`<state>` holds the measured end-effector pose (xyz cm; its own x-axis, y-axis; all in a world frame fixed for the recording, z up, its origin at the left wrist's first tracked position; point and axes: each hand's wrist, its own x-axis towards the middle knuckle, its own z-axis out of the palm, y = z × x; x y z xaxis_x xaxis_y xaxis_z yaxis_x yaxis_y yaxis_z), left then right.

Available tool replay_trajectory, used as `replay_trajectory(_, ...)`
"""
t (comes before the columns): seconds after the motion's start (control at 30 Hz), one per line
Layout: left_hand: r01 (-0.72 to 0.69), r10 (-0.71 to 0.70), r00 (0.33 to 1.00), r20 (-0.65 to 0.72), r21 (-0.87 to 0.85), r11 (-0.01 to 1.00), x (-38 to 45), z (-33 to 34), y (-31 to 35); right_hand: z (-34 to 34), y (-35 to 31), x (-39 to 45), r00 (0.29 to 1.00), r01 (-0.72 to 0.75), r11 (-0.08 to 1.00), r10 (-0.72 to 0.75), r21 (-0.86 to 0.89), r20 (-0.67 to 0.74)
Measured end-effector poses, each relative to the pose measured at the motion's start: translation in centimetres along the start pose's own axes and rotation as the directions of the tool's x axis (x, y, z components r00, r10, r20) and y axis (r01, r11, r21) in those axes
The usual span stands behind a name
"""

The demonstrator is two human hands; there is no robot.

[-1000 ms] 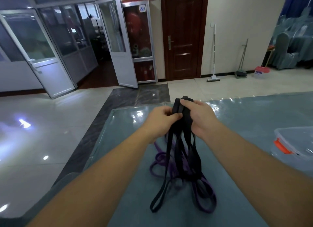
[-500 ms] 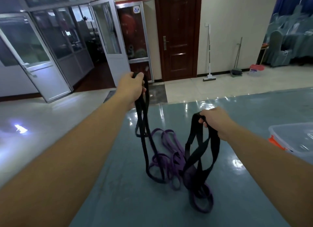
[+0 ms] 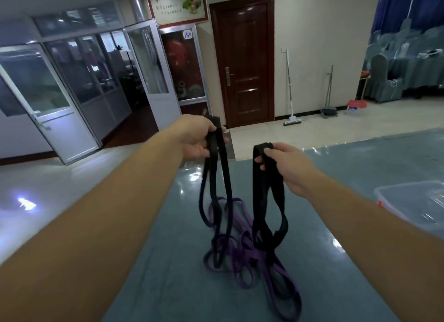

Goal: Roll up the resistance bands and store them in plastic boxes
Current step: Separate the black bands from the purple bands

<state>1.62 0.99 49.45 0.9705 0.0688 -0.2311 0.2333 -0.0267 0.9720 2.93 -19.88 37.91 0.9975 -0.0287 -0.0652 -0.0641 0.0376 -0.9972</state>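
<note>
Table: I see a big table with a blue-grey cloth under a shiny clear cover that shows bright spots of light.
Left hand: My left hand is up above the table's far edge, fingers curled tight around the top of a thin black band.
Thin black band: It hangs down from that hand in long loops, and its low end reaches the purple pile on the table.
Right hand: My right hand is beside the left one and a bit lower, pinching the top of a wide black band.
Wide black band: It hangs down to the table and its bottom sits in the purple pile.
Purple bands: The purple bands lie in a tangle in the middle of the table.
Plastic box: A clear plastic box with a little orange clip sits at the table's right edge.
Floor: Past the table the floor is pale and shiny.
Room: Behind the table I see a brown door, glass doors to its left, and a mop against the wall on its right.
</note>
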Motion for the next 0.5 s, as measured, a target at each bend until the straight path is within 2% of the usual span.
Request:
replay_trajectory(0.1, -0.024, 0.021, 0.997, 0.071, 0.047, 0.999, -0.4, 1.7, -0.3, 0.3, -1.0, -0.5, 0.998, 0.044, 0.999, -0.043, -0.015, 0.036)
replay_trajectory(0.17, -0.03, 0.029, 0.995, 0.101, 0.013, 0.999, -0.6, 3.1, -0.4, 0.2, -1.6, -1.0, 0.996, 0.068, 0.997, -0.066, -0.03, 0.059)
replay_trajectory(0.27, -0.028, 0.034, 0.997, 0.07, -0.087, 0.996, -0.6, 5.4, -0.6, -0.4, -2.3, -1.6, 0.994, 0.064, 0.998, -0.064, 0.001, 0.084)
replay_trajectory(0.37, -0.027, 0.028, 0.999, 0.019, -0.013, 1.0, -0.4, 7.9, -1.2, -1.5, -2.6, -1.8, 0.992, 0.007, 0.996, -0.018, 0.087, 0.129)
replay_trajectory(0.5, -0.039, 0.039, 0.999, -0.006, 0.053, 0.998, -0.4, 11.2, -2.4, -3.6, -2.2, -2.4, 0.99, 0.059, 0.998, -0.059, 0.003, 0.127)
